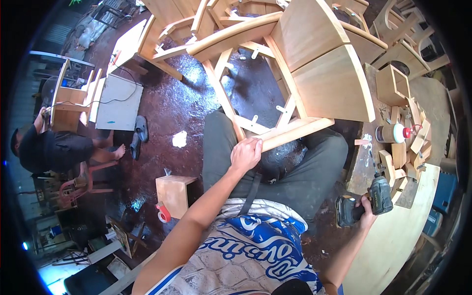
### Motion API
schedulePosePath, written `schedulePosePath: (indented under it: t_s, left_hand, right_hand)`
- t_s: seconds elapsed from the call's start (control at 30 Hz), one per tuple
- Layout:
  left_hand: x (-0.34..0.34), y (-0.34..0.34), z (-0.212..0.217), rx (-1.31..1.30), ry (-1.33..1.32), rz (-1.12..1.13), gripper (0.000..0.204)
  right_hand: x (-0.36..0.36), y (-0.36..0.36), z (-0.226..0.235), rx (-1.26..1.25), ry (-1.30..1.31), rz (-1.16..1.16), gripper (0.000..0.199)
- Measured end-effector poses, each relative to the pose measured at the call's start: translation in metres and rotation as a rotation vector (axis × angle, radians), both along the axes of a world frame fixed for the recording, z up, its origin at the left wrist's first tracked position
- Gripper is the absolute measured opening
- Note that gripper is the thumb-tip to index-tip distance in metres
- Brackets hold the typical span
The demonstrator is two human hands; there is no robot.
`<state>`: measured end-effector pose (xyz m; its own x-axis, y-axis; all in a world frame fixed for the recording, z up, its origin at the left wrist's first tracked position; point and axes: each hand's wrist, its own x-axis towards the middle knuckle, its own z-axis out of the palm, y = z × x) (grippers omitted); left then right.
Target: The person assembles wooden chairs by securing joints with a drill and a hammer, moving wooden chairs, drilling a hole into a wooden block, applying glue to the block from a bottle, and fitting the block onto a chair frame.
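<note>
from here i'd steady the chair [285, 77] firmly: left hand [247, 154] clasps its near rail [297, 133]; right of the chair, right hand [365, 212] grips the drill [380, 195].

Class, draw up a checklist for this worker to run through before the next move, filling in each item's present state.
1. Left hand grips the wooden frame: ok, closed around its near rail.
2. Right hand holds the power drill: ok, by its handle.
3. Drill tip apart from the left hand: ok, well off to the right.
4. White bracket fastened tight: cannot tell, too small.
5. Other person away from the drill: ok, at far left.
</note>
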<state>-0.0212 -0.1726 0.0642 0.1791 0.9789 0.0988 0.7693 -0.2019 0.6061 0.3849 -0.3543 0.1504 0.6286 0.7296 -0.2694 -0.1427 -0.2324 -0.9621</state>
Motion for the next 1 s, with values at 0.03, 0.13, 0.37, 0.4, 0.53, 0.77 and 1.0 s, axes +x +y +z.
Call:
schedulePosePath:
  t_s: [0.03, 0.13, 0.37, 0.4, 0.53, 0.77, 1.0]
  left_hand:
    - [0.006, -0.003, -0.004, -0.014, -0.033, -0.011, 0.029]
    - [0.012, -0.01, -0.007, -0.043, -0.018, -0.008, 0.027]
    - [0.008, -0.035, -0.019, -0.097, 0.029, -0.043, 0.022]
    - [0.007, -0.036, -0.018, -0.159, -0.013, -0.054, 0.023]
    - [0.013, -0.039, -0.019, -0.21, -0.025, -0.083, 0.026]
    - [0.027, -0.036, -0.007, -0.315, 0.04, -0.106, 0.037]
    - [0.027, -0.033, 0.008, -0.352, 0.233, -0.172, 0.06]
  right_hand:
    - [0.006, -0.008, 0.001, 0.01, -0.01, -0.055, 0.035]
    - [0.009, -0.008, -0.018, 0.072, -0.098, -0.223, 0.027]
    - [0.006, 0.008, -0.048, 0.139, -0.504, -0.572, 0.008]
    - [0.009, 0.008, -0.056, 0.133, -0.628, -0.5, 0.009]
    - [0.01, 0.027, -0.061, 0.16, -0.742, -0.574, 0.012]
    - [0.033, 0.038, -0.103, 0.19, -0.807, -0.712, 0.01]
    - [0.007, 0.02, -0.079, 0.258, -0.674, -0.518, 0.033]
